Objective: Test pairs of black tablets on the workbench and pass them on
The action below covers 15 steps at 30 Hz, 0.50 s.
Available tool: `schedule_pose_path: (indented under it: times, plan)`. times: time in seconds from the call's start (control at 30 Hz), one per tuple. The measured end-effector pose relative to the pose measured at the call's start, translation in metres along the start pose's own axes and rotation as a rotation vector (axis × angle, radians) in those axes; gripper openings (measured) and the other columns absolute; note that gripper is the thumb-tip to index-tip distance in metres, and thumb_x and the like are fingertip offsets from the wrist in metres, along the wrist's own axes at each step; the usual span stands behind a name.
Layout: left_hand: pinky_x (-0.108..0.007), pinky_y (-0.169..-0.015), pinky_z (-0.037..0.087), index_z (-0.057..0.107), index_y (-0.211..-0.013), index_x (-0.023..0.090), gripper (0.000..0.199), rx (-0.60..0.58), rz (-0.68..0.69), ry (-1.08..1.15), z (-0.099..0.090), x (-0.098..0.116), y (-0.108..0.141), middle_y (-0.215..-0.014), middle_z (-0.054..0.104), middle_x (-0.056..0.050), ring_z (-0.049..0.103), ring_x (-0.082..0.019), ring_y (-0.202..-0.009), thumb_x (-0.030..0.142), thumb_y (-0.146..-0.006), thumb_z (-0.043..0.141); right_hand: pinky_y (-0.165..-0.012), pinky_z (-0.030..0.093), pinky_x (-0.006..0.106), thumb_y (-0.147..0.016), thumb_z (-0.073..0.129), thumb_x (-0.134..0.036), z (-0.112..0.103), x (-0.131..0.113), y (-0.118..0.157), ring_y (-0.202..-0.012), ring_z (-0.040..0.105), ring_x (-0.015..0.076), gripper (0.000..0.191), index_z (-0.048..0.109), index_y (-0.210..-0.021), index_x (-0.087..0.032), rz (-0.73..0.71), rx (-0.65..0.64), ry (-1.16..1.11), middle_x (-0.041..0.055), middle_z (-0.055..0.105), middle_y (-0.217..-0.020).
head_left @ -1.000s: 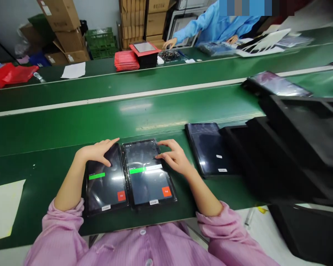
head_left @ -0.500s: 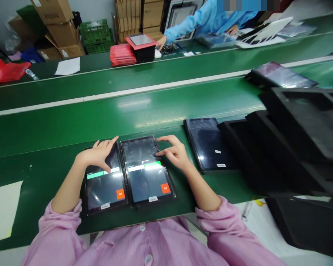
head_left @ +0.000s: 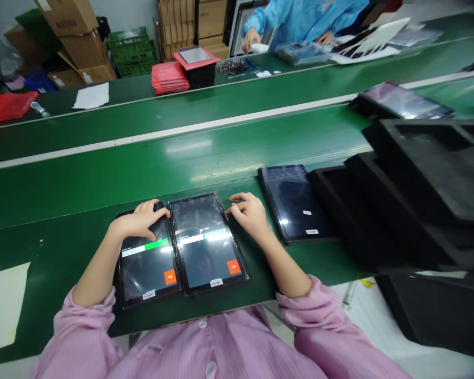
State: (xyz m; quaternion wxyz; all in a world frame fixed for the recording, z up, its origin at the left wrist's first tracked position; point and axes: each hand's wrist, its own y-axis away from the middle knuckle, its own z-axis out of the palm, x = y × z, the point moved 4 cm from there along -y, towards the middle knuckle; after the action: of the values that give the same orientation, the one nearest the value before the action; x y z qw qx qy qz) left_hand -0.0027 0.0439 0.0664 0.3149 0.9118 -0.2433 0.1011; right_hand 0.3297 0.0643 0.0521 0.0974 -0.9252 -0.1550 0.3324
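Two tablets lie side by side, face up, on the green bench. Across the upper part of the left tablet (head_left: 148,268) rests my left hand (head_left: 140,221), its fingers apart and holding nothing. That screen has a white and green bar and an orange "Fail" box. The right tablet (head_left: 209,252) shows a similar bar and an orange box. At its upper right edge is my right hand (head_left: 248,213), fingers bent but apart, the tips at or just beside the edge. Whether they touch it I cannot tell. Another dark tablet (head_left: 292,205) lies to the right of that hand.
Black foam trays (head_left: 398,200) are piled at the right. Paper (head_left: 3,305) lies at the left. Beyond the green channel (head_left: 142,168), a co-worker in blue (head_left: 296,21) sits by red packets (head_left: 169,79). Another tablet (head_left: 405,100) sits at the back right.
The left tablet's green segment has switched from the left half of the bar to the right. My right fingers have drawn in a little. The co-worker's hand has lifted away with a white item.
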Motion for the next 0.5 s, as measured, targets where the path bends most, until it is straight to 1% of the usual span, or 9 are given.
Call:
schedule_pose_path:
  times: [0.1, 0.17, 0.23, 0.3, 0.37, 0.5]
  plan:
    - [-0.062, -0.117, 0.021, 0.047, -0.129, 0.032, 0.064, -0.001, 0.014, 0.004, 0.000, -0.003, -0.001, -0.162, 0.015, -0.013, 0.009, -0.042, -0.151, 0.029, -0.074, 0.078, -0.075, 0.047, 0.039, -0.086, 0.061, -0.029, 0.001, 0.000, 0.000, -0.083, 0.063, 0.0241, 0.026, 0.080, -0.069, -0.026, 0.033, -0.033, 0.056, 0.0049, 0.074, -0.090]
    - [-0.061, -0.117, 0.021, 0.048, -0.129, 0.033, 0.063, -0.007, 0.014, 0.012, -0.001, -0.003, -0.001, -0.162, 0.014, -0.012, 0.008, -0.042, -0.151, 0.025, -0.074, 0.077, -0.073, 0.047, 0.038, -0.083, 0.070, -0.037, 0.002, 0.001, 0.000, -0.083, 0.063, 0.0244, 0.018, 0.080, -0.071, -0.027, 0.057, -0.085, 0.067, 0.0046, 0.074, -0.088]
    - [-0.060, -0.117, 0.022, 0.049, -0.129, 0.035, 0.064, -0.023, 0.000, 0.025, -0.002, -0.003, 0.000, -0.161, 0.014, -0.010, 0.007, -0.042, -0.151, 0.019, -0.074, 0.076, -0.075, 0.047, 0.038, -0.077, 0.078, -0.042, 0.003, 0.004, 0.000, -0.086, 0.064, 0.0253, 0.014, 0.080, -0.074, -0.028, 0.079, -0.141, 0.053, 0.0040, 0.074, -0.090]
    - [-0.059, -0.117, 0.022, 0.050, -0.131, 0.038, 0.067, -0.044, -0.015, 0.039, -0.005, -0.003, 0.001, -0.160, 0.015, -0.008, 0.008, -0.041, -0.151, 0.012, -0.074, 0.074, -0.077, 0.048, 0.039, -0.073, 0.082, -0.042, 0.004, 0.007, 0.001, -0.089, 0.065, 0.0261, 0.013, 0.081, -0.077, -0.029, 0.093, -0.176, 0.036, 0.0035, 0.074, -0.092]
    - [-0.059, -0.117, 0.022, 0.051, -0.131, 0.040, 0.068, -0.056, -0.019, 0.055, -0.007, -0.002, 0.001, -0.158, 0.016, -0.006, 0.010, -0.040, -0.149, 0.009, -0.074, 0.073, -0.078, 0.048, 0.039, -0.072, 0.084, -0.040, 0.006, 0.010, 0.002, -0.090, 0.066, 0.0263, 0.013, 0.081, -0.078, -0.029, 0.100, -0.180, 0.016, 0.0035, 0.074, -0.093]
    - [-0.060, -0.114, 0.028, 0.054, -0.127, 0.040, 0.064, -0.042, 0.002, 0.092, -0.012, -0.001, 0.000, -0.151, 0.022, -0.006, 0.018, -0.039, -0.145, 0.011, -0.073, 0.074, -0.080, 0.051, 0.038, -0.073, 0.083, -0.038, 0.010, 0.013, 0.004, -0.089, 0.068, 0.0245, 0.012, 0.079, -0.077, -0.027, 0.133, -0.154, -0.088, 0.0039, 0.072, -0.095]
